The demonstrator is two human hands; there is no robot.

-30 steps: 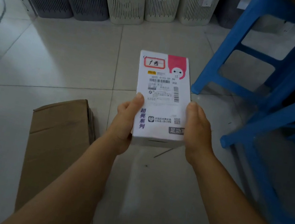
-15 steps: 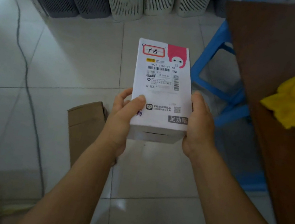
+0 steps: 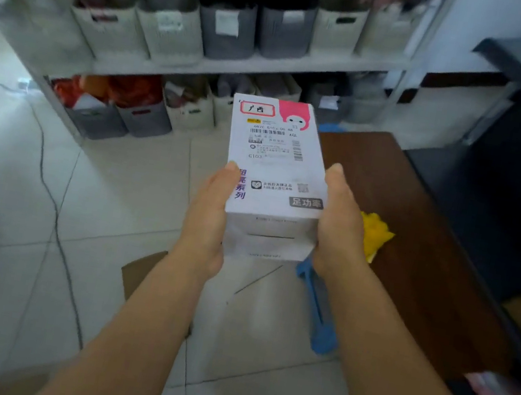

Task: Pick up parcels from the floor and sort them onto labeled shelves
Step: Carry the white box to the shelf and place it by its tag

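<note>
A white parcel box [image 3: 275, 165] with a pink corner, a shipping label and a red-framed tag is held level in front of me. My left hand [image 3: 210, 219] grips its left side and my right hand [image 3: 339, 225] grips its right side. Beyond it stands a grey shelf unit [image 3: 226, 67] with rows of white and grey slatted bins [image 3: 225, 31] carrying labels. A flat cardboard box [image 3: 141, 275] lies on the tiled floor under my left forearm, partly hidden.
A brown table [image 3: 415, 259] stands to the right with a yellow cloth [image 3: 376, 235] on it. A blue stool [image 3: 318, 315] sits beneath the table edge. A dark cable [image 3: 52, 206] runs across the floor on the left. Dark furniture fills the right side.
My view has lifted from the floor toward the shelf unit. The parcel stays gripped in both hands, raised higher, and the shelves with bins now fill the upper part of the view.
</note>
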